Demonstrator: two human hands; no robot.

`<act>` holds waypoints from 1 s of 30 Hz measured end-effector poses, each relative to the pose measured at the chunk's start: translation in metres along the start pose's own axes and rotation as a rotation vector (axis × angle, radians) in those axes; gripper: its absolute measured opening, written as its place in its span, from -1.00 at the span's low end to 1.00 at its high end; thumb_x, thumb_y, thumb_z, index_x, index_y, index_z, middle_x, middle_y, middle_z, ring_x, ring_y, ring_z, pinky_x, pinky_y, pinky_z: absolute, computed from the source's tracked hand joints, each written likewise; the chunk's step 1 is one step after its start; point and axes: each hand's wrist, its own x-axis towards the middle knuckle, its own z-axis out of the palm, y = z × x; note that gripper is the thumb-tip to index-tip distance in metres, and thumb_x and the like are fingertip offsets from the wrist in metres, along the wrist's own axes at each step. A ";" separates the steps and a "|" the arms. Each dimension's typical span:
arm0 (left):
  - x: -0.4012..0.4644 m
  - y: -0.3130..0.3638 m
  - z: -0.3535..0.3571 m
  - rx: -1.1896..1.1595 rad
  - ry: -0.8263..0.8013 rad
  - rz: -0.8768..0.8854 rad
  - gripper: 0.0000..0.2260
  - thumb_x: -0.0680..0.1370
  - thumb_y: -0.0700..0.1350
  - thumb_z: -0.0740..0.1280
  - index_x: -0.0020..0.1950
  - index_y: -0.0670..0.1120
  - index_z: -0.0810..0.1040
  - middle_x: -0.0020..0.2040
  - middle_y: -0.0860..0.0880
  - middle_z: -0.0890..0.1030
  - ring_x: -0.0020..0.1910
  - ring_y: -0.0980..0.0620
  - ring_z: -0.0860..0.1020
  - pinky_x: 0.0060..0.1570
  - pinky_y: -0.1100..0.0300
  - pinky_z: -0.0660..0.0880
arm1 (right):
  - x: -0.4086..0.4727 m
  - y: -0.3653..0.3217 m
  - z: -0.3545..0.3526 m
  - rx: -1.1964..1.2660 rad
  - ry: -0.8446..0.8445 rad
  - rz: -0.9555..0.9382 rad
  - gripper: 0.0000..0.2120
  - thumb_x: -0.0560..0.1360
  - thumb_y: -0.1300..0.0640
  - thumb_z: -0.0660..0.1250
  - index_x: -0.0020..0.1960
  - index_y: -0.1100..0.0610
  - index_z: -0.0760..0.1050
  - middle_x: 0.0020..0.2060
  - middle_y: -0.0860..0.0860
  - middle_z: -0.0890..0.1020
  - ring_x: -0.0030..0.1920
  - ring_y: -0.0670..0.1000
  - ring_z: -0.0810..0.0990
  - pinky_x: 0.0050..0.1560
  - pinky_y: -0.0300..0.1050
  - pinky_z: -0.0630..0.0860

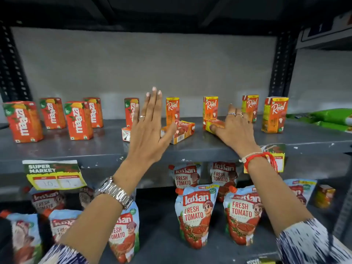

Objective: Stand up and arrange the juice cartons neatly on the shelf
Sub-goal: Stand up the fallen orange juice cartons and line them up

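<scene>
Several orange Maaza cartons point(78, 121) stand upright at the left of the grey shelf point(106, 143). Several Real juice cartons point(275, 115) stand upright from the middle to the right. One Real carton point(183, 131) lies on its side mid-shelf, and a white-ended carton point(126, 134) lies flat just left of it. My left hand point(150, 124) is raised flat with fingers spread, in front of these fallen cartons, holding nothing. My right hand point(236, 128) rests palm down on another fallen Real carton point(213, 126), thumb against its end.
Green packets point(331, 119) lie at the shelf's far right. Price tags point(54, 174) hang from the shelf's front edge. Kissan tomato ketchup pouches point(196, 214) fill the lower shelf. Black perforated uprights point(283, 65) frame the bay, and a grey wall stands behind.
</scene>
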 end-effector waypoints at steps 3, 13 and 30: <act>-0.012 0.000 0.004 0.121 -0.079 -0.034 -0.30 0.52 0.28 -0.13 0.54 -0.08 -0.15 0.57 0.00 -0.13 0.53 0.09 -0.18 0.51 0.05 -0.21 | 0.008 0.010 0.001 0.092 -0.096 0.075 -0.23 0.34 -0.31 0.32 0.22 0.33 0.39 0.21 0.29 0.50 0.27 0.31 0.40 0.21 0.17 0.41; -0.027 0.000 0.013 0.292 -0.040 -0.029 -0.36 0.56 0.23 -0.06 0.54 -0.11 0.04 0.55 -0.04 0.10 0.54 0.02 0.01 0.48 0.10 -0.23 | 0.027 0.023 -0.014 0.329 -0.448 0.147 -0.50 0.18 -0.25 0.48 -0.25 0.17 0.48 -0.32 0.06 0.52 -0.16 0.08 0.52 -0.32 -0.12 0.32; -0.053 -0.002 0.026 0.377 0.175 -0.060 -0.50 0.59 0.11 0.01 0.44 -0.11 0.32 0.43 -0.06 0.38 0.48 -0.03 0.23 0.49 -0.06 -0.08 | -0.029 -0.012 -0.010 0.422 0.385 0.062 -0.50 0.28 -0.07 0.48 0.10 0.15 0.44 -0.03 0.05 0.62 0.00 0.05 0.58 -0.08 -0.23 0.31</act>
